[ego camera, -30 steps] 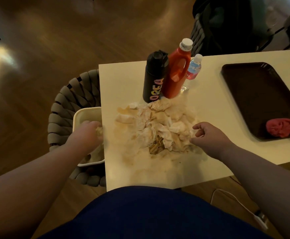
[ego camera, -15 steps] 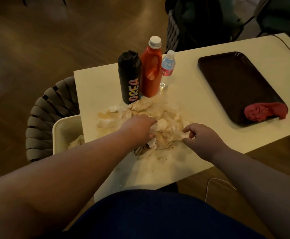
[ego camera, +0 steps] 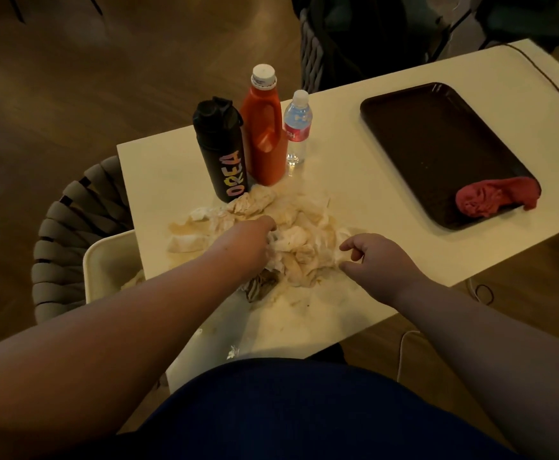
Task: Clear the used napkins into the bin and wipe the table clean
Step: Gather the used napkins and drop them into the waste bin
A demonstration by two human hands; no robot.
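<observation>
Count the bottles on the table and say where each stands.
3. The black bottle stands behind the napkin pile, the orange bottle to its right, the small water bottle rightmost. None seems hidden.

A black flask point(ego camera: 220, 151) lettered "OREA" stands near the far edge of the surface point(ego camera: 371, 194), with an orange-red bottle point(ego camera: 265, 134) with a white cap close on its right and a small clear water bottle point(ego camera: 297, 127) just beside that. A dark brown tray point(ego camera: 437, 144) lies well apart to the right. A woven strap chair point(ego camera: 69, 234) sits off the left edge on the wooden floor point(ego camera: 72, 78).

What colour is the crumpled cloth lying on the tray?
The cloth is pinkish red; the head view shows it.
</observation>
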